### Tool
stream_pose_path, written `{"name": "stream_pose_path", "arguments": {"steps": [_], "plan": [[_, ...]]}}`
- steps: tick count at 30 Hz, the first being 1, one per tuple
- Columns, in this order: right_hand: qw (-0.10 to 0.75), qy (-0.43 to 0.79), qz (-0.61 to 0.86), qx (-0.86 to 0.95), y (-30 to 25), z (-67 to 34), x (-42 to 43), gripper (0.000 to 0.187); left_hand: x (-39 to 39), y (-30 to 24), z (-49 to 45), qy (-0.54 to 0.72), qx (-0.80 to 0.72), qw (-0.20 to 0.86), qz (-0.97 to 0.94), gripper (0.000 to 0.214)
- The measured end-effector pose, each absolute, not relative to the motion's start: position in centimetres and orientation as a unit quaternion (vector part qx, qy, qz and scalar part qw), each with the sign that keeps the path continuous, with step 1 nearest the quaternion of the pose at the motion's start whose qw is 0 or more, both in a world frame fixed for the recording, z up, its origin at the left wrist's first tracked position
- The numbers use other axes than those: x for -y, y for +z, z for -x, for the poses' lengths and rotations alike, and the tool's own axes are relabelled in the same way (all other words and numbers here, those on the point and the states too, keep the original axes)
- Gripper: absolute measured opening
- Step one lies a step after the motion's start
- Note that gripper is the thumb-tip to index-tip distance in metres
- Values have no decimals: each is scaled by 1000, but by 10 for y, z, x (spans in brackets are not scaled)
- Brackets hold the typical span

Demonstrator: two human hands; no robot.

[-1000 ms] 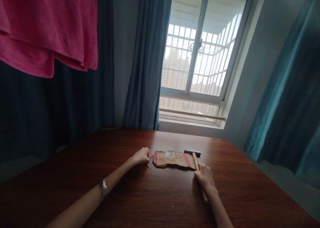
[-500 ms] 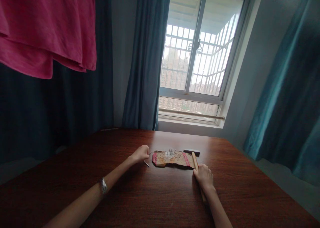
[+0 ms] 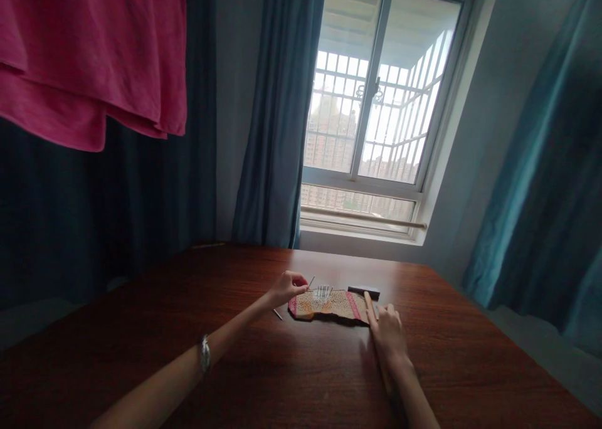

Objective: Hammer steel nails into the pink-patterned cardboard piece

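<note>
Broadly, the head view shows a glossy red-brown wooden worktop point(image 3: 301, 379) spreading around a flat tan board with a speckled pattern and pink bands point(image 3: 338, 310). Beyond the board and slightly to its right is a grey-framed sliding window point(image 3: 395, 134), with hazy tall buildings behind outside bars. A long blue curtain point(image 3: 268, 134) hangs beyond the board to its left; a blue-teal curtain point(image 3: 527, 197) hangs well to its right. High to the board's left is a bright pink cloth point(image 3: 117, 59).

The board lies on the worktop, its long axis running left to right before the person, roughly in line with the window-side edge. Left of its middle, a short row of thin dark metal nails point(image 3: 322, 291) stands upright.

Above the board's left end, the left hand point(image 3: 288, 287) pinches a slim metal nail point(image 3: 311, 281), its upper end leaning right. A loose grey nail point(image 3: 278, 314) lies aslant just left of the board. By the board's right end, the right hand point(image 3: 389, 328) is wrapped around the pale wooden handle of a black-headed hammer point(image 3: 369, 301); the handle points away from the person, leaning left. The hands are apart.
</note>
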State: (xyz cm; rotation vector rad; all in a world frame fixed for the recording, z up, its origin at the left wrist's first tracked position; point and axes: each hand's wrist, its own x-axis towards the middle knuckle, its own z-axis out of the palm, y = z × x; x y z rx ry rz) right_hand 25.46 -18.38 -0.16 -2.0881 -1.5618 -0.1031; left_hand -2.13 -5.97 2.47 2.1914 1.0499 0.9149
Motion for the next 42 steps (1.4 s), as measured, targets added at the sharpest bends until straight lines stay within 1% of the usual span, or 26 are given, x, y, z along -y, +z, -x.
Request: {"name": "stream_pose_path", "arguments": {"steps": [2,4,6,8,11,14,20,23,24,26,29,32,36,42], "plan": [[372,23,701,608,9,-245,179,35,63,24,8,338,-376,273,-819,28],[446,146,613,635,18,-232,170,38,65,24,-7,334,-359,277,-826,27],[477,254,548,638,22,-220,160,44,66,23,-23,331,-338,279,-835,25],[497,317,514,623,22,-212,148,48,64,22,-37,331,-317,269,-847,23],[526,351,491,600,21,-209,133,47,59,21,-51,341,-293,238,-861,18],[542,351,475,598,22,-213,121,43,55,23,-58,346,-287,215,-867,16],[552,346,475,591,15,-228,97,40,43,28,-60,345,-268,183,-881,16],[544,340,501,580,6,-237,82,43,28,21,-58,364,-284,160,-873,32],[536,331,513,584,3,-239,78,43,23,17,-57,358,-294,163,-871,37],[503,294,533,613,-1,-243,71,43,13,8,-57,325,-315,181,-873,42],[453,244,550,658,-5,-244,63,39,8,-4,-59,272,-338,207,-877,38],[433,234,557,669,-7,-242,57,31,10,-11,-62,251,-358,217,-873,30],[422,225,559,677,-14,-238,50,25,13,-15,-64,262,-368,243,-858,26],[416,223,548,691,-24,-233,48,29,13,-17,-63,296,-372,277,-835,29]]}}
